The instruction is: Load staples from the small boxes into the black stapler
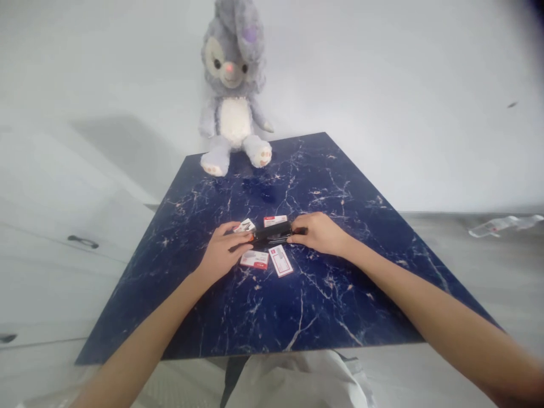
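Your left hand (219, 251) and right hand (321, 231) grip opposite ends of a black object (274, 231), at its 9 and 3 o'clock. Both are mostly closed: left thumb and fingers pinch the end bearing an orange patch, parted only by its thickness; right thumb and fingertips close on the other end, the palm free. Such a two-ended hold probably keeps the piece level and stops it from turning, leaving its middle uncovered to your view. It lies across your front, tilted slightly up towards 2 o'clock; whether it touches the marbled tabletop (340, 294) cannot be told. Around it lie four small items: a white packet (245, 226) at 10 o'clock, partly behind your left fingers; a red-and-white box (276, 220) at 12; a white box with a red outline (281, 261) near 6; a red-edged box (255, 259) at 7. Their close ring presumably keeps each within short reach. At 11 o'clock, a plush toy (234, 122) sits at the far edge, apparently set back from your working space.
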`<state>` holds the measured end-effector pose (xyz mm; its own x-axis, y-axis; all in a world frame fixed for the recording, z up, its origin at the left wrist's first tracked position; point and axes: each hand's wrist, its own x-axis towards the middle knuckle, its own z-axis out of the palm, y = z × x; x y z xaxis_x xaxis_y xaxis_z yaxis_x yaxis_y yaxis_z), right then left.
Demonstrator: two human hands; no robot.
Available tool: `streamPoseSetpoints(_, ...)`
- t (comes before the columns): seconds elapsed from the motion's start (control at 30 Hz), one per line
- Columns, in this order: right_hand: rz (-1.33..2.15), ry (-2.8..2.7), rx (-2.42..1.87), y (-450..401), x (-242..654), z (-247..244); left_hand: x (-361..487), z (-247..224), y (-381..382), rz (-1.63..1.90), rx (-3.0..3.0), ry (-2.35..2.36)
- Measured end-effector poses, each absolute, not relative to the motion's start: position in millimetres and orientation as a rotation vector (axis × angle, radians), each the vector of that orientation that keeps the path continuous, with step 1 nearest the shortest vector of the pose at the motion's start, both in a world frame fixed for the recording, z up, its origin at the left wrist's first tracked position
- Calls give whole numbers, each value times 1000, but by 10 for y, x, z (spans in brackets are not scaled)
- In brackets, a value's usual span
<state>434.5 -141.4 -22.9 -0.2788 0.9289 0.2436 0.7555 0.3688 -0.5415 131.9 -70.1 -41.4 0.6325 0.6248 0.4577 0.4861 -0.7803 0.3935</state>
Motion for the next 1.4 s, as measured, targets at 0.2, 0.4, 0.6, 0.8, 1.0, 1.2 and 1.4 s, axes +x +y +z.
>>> streamPoseSetpoints(0.2,516,-2015,-1578,-1547,4541,-164,1291,-462,-678,947,2629,868)
streamPoseSetpoints(0.4,483,-2014,-1606,-1750,4780,-222,1295,-471,-678,973,2651,827)
streamPoseSetpoints(0.6,45,-2071,-1432,-1904,4308,-40,1310,-426,-735,963,2707,833)
streamPoseSetpoints(0.8,107,-2296,-1563,-1975,3736,-202,1288,-339,-803,942,2726,815)
streamPoseSetpoints(1.0,203,-2245,-1620,-1973,3847,-312,1115,-184,-888,670,2839,628)
streamPoseSetpoints(1.2,343,-2213,-1471,-1938,3977,-235,1116,-136,-983,293,2871,802)
streamPoseSetpoints(1.4,367,-2020,-1243,-1969,3971,-264,1220,-145,-1109,521,2640,767)
